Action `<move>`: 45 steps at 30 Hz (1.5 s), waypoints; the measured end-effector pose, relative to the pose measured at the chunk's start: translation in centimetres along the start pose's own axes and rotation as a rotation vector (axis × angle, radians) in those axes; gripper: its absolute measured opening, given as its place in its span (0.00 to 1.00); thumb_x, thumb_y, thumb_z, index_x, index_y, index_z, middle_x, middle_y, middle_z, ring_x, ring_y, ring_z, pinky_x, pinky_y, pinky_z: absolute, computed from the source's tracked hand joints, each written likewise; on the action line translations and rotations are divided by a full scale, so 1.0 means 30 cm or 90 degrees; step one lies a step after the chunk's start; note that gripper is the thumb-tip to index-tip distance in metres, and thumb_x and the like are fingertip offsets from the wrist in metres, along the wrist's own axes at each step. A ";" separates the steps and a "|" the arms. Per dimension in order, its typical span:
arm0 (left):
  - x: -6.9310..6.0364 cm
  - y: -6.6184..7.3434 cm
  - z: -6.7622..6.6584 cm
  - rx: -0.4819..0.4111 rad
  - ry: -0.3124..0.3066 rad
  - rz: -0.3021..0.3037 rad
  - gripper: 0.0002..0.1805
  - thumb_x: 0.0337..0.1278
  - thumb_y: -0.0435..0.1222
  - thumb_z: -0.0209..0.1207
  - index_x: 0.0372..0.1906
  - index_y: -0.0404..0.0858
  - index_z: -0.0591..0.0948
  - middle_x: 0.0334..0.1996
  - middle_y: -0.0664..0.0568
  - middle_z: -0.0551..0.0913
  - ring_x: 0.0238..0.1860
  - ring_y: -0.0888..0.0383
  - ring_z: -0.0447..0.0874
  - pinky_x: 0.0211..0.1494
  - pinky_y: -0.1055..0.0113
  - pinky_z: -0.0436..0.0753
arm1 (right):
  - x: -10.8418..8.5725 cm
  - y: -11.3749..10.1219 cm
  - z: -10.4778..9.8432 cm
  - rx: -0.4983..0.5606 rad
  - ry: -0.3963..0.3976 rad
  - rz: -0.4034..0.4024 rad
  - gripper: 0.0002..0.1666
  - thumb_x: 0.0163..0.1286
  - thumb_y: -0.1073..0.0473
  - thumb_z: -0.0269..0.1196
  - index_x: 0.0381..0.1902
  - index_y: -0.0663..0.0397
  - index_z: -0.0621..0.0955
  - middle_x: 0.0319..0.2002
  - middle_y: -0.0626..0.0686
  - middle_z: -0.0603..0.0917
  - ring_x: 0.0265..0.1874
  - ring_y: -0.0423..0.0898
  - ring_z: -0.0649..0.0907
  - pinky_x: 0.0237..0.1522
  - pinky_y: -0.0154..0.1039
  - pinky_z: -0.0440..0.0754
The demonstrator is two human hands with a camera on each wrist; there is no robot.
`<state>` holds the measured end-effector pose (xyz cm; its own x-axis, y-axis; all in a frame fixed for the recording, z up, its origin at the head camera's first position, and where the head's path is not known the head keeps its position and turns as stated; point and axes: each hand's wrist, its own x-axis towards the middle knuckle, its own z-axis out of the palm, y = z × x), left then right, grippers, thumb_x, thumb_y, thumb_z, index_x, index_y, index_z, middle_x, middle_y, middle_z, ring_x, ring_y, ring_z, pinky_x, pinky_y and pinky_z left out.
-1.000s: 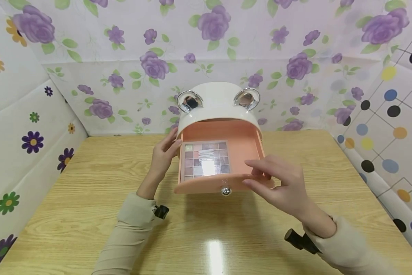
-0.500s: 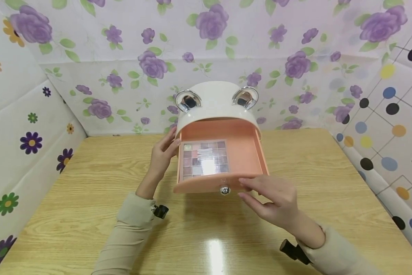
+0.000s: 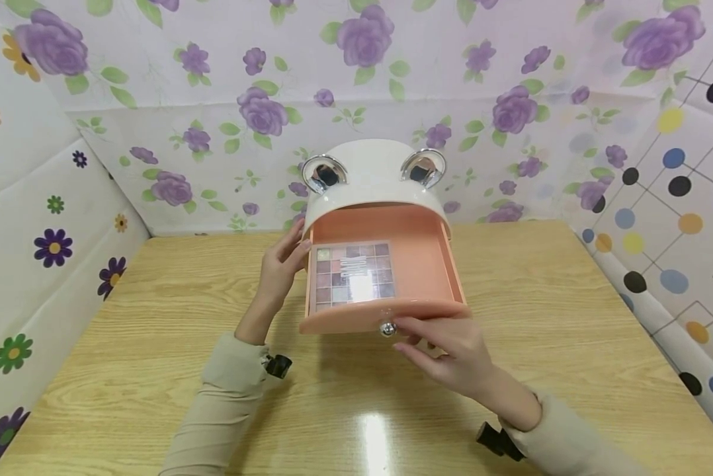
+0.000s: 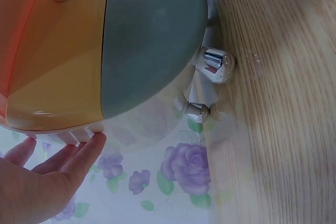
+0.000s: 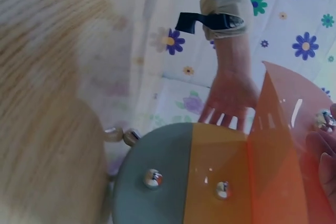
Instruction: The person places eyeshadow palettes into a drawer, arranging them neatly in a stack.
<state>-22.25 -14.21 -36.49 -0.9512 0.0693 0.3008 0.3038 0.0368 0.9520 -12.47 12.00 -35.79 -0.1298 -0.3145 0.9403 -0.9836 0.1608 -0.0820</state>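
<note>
A white rounded storage box (image 3: 377, 168) with silver frog-like eyes stands on the table. Its top pink-orange drawer (image 3: 424, 264) is pulled out. Inside, on the left, lies a palette (image 3: 352, 272) of many coloured squares under a shiny cover. My left hand (image 3: 278, 268) rests its extended fingers on the box's left side; in the left wrist view they touch the edge beside the mustard drawer (image 4: 60, 61). My right hand (image 3: 452, 350) is at the drawer's front, forefinger beside the silver knob (image 3: 388, 328), thumb apart below it.
Below the pulled-out drawer, the mustard drawer and a grey-green drawer (image 5: 152, 156) are shut, each with a silver knob. The box has silver feet (image 4: 215, 65). Around the wooden table (image 3: 154, 370) hang flowered and dotted coverings, the flowered one (image 3: 213, 86) close behind the box.
My right hand has moved left and slightly down, from over the drawer's right front corner to beside the knob. The left hand and the drawer have hardly moved.
</note>
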 end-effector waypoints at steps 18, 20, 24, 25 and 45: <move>0.001 -0.002 -0.012 0.034 0.002 -0.016 0.25 0.68 0.43 0.43 0.67 0.41 0.63 0.67 0.49 0.59 0.60 0.50 0.66 0.53 0.59 0.75 | -0.014 -0.011 0.060 -0.071 0.033 0.024 0.12 0.64 0.59 0.60 0.35 0.64 0.84 0.24 0.51 0.84 0.20 0.39 0.80 0.23 0.29 0.77; 0.005 -0.007 -0.011 0.032 0.003 -0.020 0.25 0.68 0.44 0.43 0.66 0.42 0.64 0.68 0.51 0.58 0.61 0.50 0.65 0.54 0.57 0.75 | -0.011 -0.012 0.058 -0.074 0.039 0.024 0.12 0.64 0.59 0.60 0.34 0.64 0.84 0.23 0.51 0.83 0.20 0.39 0.79 0.22 0.29 0.77; 0.010 -0.014 -0.007 0.020 -0.001 -0.018 0.24 0.68 0.44 0.44 0.66 0.43 0.65 0.67 0.52 0.59 0.62 0.51 0.65 0.54 0.53 0.73 | 0.001 -0.015 0.052 -0.085 0.050 0.022 0.12 0.63 0.59 0.60 0.34 0.65 0.83 0.23 0.52 0.83 0.19 0.39 0.78 0.21 0.30 0.76; 0.010 -0.015 -0.006 0.018 0.000 -0.018 0.24 0.68 0.43 0.44 0.66 0.42 0.65 0.67 0.52 0.60 0.62 0.51 0.65 0.55 0.52 0.73 | 0.004 -0.016 0.051 -0.088 0.053 0.021 0.13 0.63 0.59 0.60 0.34 0.66 0.83 0.23 0.52 0.83 0.19 0.39 0.78 0.21 0.30 0.75; 0.008 -0.031 -0.014 0.002 0.020 -0.034 0.24 0.67 0.43 0.46 0.65 0.41 0.66 0.66 0.50 0.62 0.60 0.52 0.68 0.54 0.54 0.74 | 0.066 0.004 0.054 -0.118 0.050 0.074 0.16 0.65 0.56 0.59 0.33 0.65 0.84 0.21 0.49 0.81 0.15 0.36 0.72 0.18 0.26 0.69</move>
<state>-22.78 -14.64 -37.30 -0.9672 0.0352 0.2516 0.2530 0.0430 0.9665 -13.06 9.89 -34.47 -0.2229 -0.2108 0.9518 -0.9220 0.3626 -0.1356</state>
